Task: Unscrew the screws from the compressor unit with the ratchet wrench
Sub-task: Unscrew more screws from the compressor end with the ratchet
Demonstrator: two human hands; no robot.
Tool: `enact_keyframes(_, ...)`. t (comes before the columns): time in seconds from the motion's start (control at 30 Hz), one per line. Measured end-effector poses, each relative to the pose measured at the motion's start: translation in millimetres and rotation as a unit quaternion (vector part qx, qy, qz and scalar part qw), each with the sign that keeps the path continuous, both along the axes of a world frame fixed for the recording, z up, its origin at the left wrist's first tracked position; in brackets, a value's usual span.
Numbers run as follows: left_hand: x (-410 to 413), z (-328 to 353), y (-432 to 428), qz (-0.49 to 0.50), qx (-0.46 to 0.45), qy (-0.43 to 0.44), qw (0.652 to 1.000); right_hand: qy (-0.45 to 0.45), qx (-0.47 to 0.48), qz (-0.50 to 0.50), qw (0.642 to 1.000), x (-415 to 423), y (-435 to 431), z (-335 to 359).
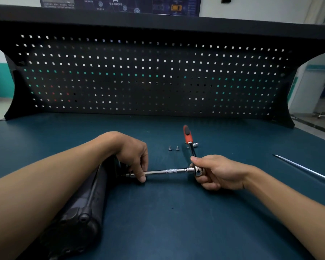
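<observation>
A dark, long compressor unit point(86, 201) lies on the blue bench at the lower left, partly under my left forearm. A ratchet wrench point(190, 147) with a red and black handle points away from me; its chrome extension bar point(167, 171) runs level to the left into the end of the unit. My left hand point(134, 156) pinches the bar close to the unit. My right hand point(217, 172) grips the ratchet head, thumb on top. Two loose screws point(173, 148) lie on the bench beyond the bar. The socket end is hidden by my left fingers.
Another small metal piece point(194, 144) lies beside the wrench handle. A long thin metal rod point(306, 168) rests at the right. A black perforated back panel point(150, 76) closes off the far side of the blue bench point(176, 222).
</observation>
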State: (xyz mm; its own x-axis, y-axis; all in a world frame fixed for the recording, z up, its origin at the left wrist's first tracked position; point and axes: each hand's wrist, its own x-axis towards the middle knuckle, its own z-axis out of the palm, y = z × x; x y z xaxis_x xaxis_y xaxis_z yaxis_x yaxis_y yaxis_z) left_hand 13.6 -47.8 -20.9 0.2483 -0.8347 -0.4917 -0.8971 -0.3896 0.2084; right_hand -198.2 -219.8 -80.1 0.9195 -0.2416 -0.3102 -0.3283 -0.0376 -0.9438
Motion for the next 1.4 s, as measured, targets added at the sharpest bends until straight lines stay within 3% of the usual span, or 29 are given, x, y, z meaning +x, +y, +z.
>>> enact_keyframes(0.2,0.8,0.4,0.2,-0.006,0.001,-0.006,1.0,-0.05,-0.1,0.023,0.993,-2.4,-1.8,-3.2)
enact_keyframes(0.4,2.4,-0.4,-1.6,-0.015,-0.004,-0.017,1.0,-0.114,-0.248,0.022,0.962,-5.0,-1.8,-3.0)
enact_keyframes(0.53,4.1,-0.6,-1.2,-0.01,-0.01,-0.01,1.0,-0.138,-0.298,0.026,0.944,-4.9,-4.1,-9.6)
enact_keyframes(0.7,2.8,-0.1,-0.8,-0.008,-0.017,0.014,1.0,-0.201,-0.465,0.032,0.862,-1.6,-2.7,-15.9)
enact_keyframes(0.8,2.0,1.2,-0.7,-0.01,-0.01,0.043,0.999,-0.202,-0.498,0.039,0.842,1.9,-5.7,-17.1)
enact_keyframes(0.93,1.8,1.1,-2.1,-0.009,-0.011,0.049,0.999,-0.176,-0.49,0.046,0.853,0.1,-9.3,-15.5)
enact_keyframes(1.1,3.0,0.3,-2.4,-0.009,-0.011,0.04,0.999,-0.129,-0.377,0.054,0.915,1.6,-6.5,-8.3)
enact_keyframes(1.23,3.3,0.3,-3.7,-0.009,-0.012,0.033,0.999,-0.114,-0.373,0.064,0.919,1.0,-6.5,-4.9)
enact_keyframes(1.4,4.0,-0.4,-3.8,-0.008,-0.017,0.034,0.999,-0.072,-0.245,0.037,0.966,3.9,1.4,0.9)
